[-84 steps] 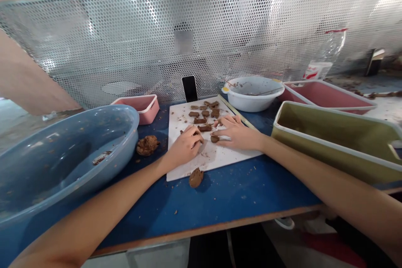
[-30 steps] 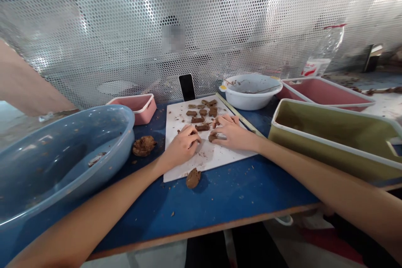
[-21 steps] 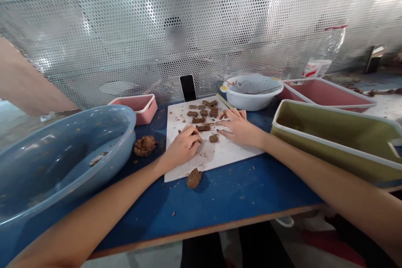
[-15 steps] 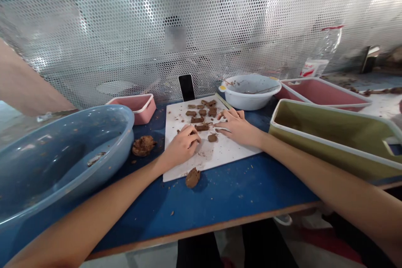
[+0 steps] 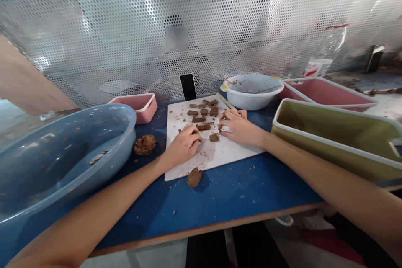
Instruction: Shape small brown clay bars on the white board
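A white board (image 5: 213, 155) lies on the blue table with several small shaped pieces of brown clay on it. My left hand (image 5: 184, 144) rests at the board's left side, fingers curled inward; whatever they hold is hidden. On the right half, my right hand (image 5: 241, 130) has its fingers bent, with thumb and fingertips closed around a small dark bit of clay (image 5: 220, 131). Just left of those fingertips sits a rounded clay piece (image 5: 214, 137), and beyond it a longer clay bar (image 5: 203, 127). A larger clay lump (image 5: 194, 177) lies at the board's front edge.
Left of the board are a big blue basin (image 5: 125, 134), a rough clay lump (image 5: 145, 145) and a small pink box (image 5: 146, 111). A phone (image 5: 188, 87) stands behind. On the right are a white basin (image 5: 253, 98), a pink bin (image 5: 339, 92) and a green bin (image 5: 333, 142).
My right hand's fingers, stretched toward the clay pieces before, have drawn back and bent in. My left hand stays nearly in place. The whole view has shifted slightly.
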### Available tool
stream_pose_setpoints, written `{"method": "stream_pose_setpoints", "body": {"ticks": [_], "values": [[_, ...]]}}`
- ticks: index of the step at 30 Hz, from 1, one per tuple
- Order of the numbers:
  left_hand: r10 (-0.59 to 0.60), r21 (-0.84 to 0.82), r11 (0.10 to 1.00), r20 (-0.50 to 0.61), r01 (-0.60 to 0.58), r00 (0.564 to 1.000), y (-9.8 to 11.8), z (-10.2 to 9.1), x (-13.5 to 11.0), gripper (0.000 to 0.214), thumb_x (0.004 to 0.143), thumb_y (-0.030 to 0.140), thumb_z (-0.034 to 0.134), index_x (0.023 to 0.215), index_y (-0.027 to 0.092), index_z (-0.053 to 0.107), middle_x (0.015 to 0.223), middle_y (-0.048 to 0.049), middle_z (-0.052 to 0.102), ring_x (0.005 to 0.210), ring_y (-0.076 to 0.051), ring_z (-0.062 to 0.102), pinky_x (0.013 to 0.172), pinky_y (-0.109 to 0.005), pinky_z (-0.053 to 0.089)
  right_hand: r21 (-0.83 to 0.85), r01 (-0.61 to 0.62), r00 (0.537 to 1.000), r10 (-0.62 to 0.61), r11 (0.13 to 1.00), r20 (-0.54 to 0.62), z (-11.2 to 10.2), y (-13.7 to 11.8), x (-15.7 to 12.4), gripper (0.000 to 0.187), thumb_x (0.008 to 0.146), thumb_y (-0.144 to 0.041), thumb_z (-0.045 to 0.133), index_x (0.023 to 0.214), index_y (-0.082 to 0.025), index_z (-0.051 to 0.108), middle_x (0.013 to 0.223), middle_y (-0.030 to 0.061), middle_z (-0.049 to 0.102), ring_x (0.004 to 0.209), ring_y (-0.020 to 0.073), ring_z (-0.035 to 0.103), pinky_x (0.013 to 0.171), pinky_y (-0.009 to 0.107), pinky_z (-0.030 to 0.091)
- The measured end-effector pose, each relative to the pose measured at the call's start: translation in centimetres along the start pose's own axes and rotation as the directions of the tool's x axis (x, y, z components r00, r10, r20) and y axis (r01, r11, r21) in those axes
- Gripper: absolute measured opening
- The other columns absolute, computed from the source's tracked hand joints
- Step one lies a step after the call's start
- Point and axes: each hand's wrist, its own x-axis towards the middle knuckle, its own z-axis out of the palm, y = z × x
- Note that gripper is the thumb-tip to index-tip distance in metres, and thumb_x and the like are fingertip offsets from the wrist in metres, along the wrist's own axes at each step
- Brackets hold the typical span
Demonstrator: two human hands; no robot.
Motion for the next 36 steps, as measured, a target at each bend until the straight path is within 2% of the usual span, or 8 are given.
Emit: {"method": "stream_pose_setpoints", "body": {"ticks": [8, 12, 15, 21, 25, 31, 36], "values": [[0.003, 0.014, 1.000, 0.005, -0.003, 1.000, 0.2, -0.1, 0.1, 0.025, 0.103, 0.006, 0.051, 0.094, 0.018, 0.072, 0.108, -0.0099, 0.063, 0.108, -0.025, 0.060, 0.098, -0.044, 0.056, -0.022, 0.006, 1.000, -0.006, 1.000, -0.020, -0.1, -0.3, 0.0, 0.018, 0.104, -0.034, 0.063, 0.102, -0.025, 0.078, 0.126, 0.0104, 0.069, 0.124, 0.0346, 0.058, 0.105, 0.056, 0.035], [0.005, 0.023, 1.000, 0.011, -0.006, 1.000, 0.2, -0.2, 0.1, 0.025, 0.104, 0.008, 0.051, 0.094, 0.018, 0.072, 0.109, -0.0100, 0.063, 0.108, -0.025, 0.060, 0.097, -0.043, 0.056, -0.049, -0.006, 0.999, 0.004, 0.999, -0.038, 0.2, 0.0, 0.0, 0.020, 0.104, -0.034, 0.061, 0.107, -0.026, 0.080, 0.125, 0.0113, 0.070, 0.126, 0.0361, 0.057, 0.105, 0.057, 0.034], [0.010, 0.018, 1.000, 0.010, -0.010, 1.000, 0.1, -0.2, 0.1, 0.025, 0.104, 0.008, 0.052, 0.095, 0.018, 0.072, 0.109, -0.0098, 0.062, 0.109, -0.025, 0.059, 0.098, -0.044, 0.056, -0.031, -0.008, 0.999, 0.006, 1.000, -0.044, 0.3, 0.3, 0.0, 0.022, 0.104, -0.037, 0.063, 0.111, -0.028, 0.081, 0.126, 0.0108, 0.070, 0.127, 0.0375, 0.056, 0.105, 0.058, 0.035], [0.008, 0.001, 1.000, -0.001, -0.008, 1.000, 0.1, -0.1, 0.1, 0.025, 0.105, 0.007, 0.051, 0.095, 0.017, 0.072, 0.109, -0.0095, 0.062, 0.109, -0.025, 0.059, 0.098, -0.044, 0.056, 0.019, -0.007, 0.999, 0.007, 1.000, -0.045, 0.4, 0.5, 0.1, 0.020, 0.104, -0.037, 0.067, 0.096, -0.027, 0.081, 0.123, 0.0097, 0.069, 0.125, 0.0363, 0.057, 0.105, 0.058, 0.035], [0.011, 0.004, 1.000, -0.008, -0.011, 1.000, 0.2, -0.1, 0.1, 0.025, 0.104, 0.007, 0.051, 0.095, 0.017, 0.071, 0.110, -0.0099, 0.062, 0.110, -0.025, 0.059, 0.099, -0.044, 0.057, 0.067, -0.010, 0.998, 0.014, 0.998, -0.058, 0.2, -0.2, 0.2, 0.021, 0.106, -0.040, 0.066, 0.102, -0.028, 0.082, 0.128, 0.0107, 0.067, 0.130, 0.0369, 0.055, 0.108, 0.058, 0.038], [0.010, 0.000, 1.000, -0.022, -0.010, 1.000, 0.1, 0.1, 0.1, 0.025, 0.104, 0.006, 0.051, 0.095, 0.017, 0.072, 0.108, -0.0097, 0.062, 0.109, -0.025, 0.059, 0.097, -0.043, 0.056, 0.028, 0.078, 0.992, -0.075, 0.997, -0.096, 0.0, -2.1, 0.4, 0.022, 0.111, -0.037, 0.060, 0.110, -0.028, 0.080, 0.133, 0.0101, 0.065, 0.131, 0.0335, 0.054, 0.110, 0.054, 0.037], [0.025, 0.006, 1.000, -0.022, -0.025, 0.999, 0.2, 0.0, 0.1, 0.024, 0.104, 0.006, 0.053, 0.095, 0.016, 0.072, 0.107, -0.0098, 0.062, 0.108, -0.025, 0.059, 0.097, -0.043, 0.055, 0.006, 0.149, 0.985, -0.147, 0.989, -0.089, 0.4, -2.3, 0.6, 0.021, 0.112, -0.032, 0.058, 0.113, -0.028, 0.079, 0.135, 0.0108, 0.065, 0.130, 0.0327, 0.052, 0.111, 0.052, 0.036]]}}
